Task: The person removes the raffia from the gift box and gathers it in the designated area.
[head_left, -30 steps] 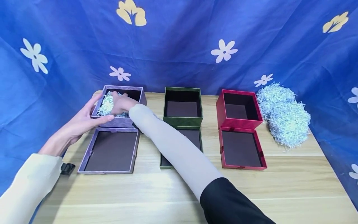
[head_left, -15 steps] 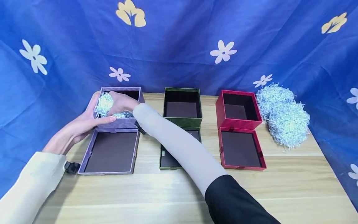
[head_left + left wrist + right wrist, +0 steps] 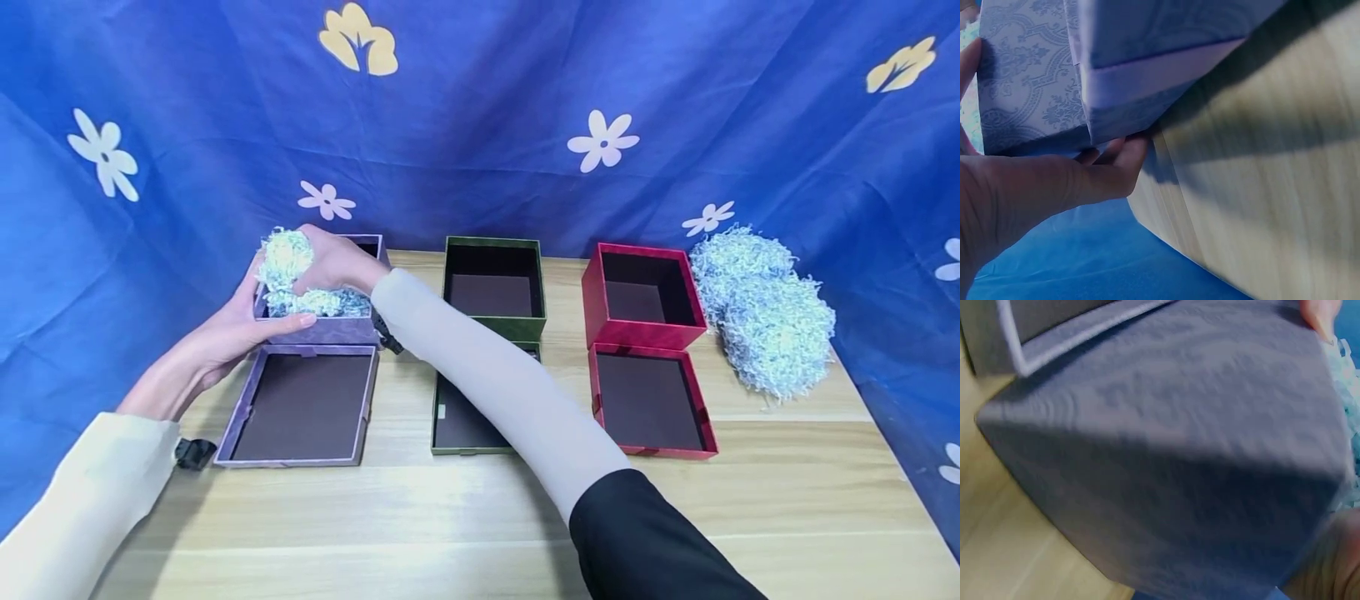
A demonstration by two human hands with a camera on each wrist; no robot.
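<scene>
At the left of the head view, my left hand [image 3: 225, 325] grips the purple patterned box [image 3: 322, 331] by its left side. Its thumb lies along the front rim. The left wrist view shows its fingers [image 3: 1125, 164] low against the box [image 3: 1029, 75]. My right hand [image 3: 330, 260] is over the box's opening, holding a clump of light-blue shredded paper [image 3: 283, 254] that rises above the rim. More shredded paper [image 3: 337, 302] lies inside the box below it. In the right wrist view the box [image 3: 1166, 394] hides most of this hand.
A purple lid [image 3: 303, 408] lies in front of its box. The open green box [image 3: 491, 323] stands in the middle, its lid [image 3: 457, 421] partly under my right arm. Right of it are the red box [image 3: 645, 333], red lid [image 3: 656, 404] and two shredded-paper heaps [image 3: 776, 333]. Behind hangs a blue cloth [image 3: 480, 108].
My right hand has lifted the shredded-paper clump from inside the purple box to above its rim. The left hand keeps its grip on the box.
</scene>
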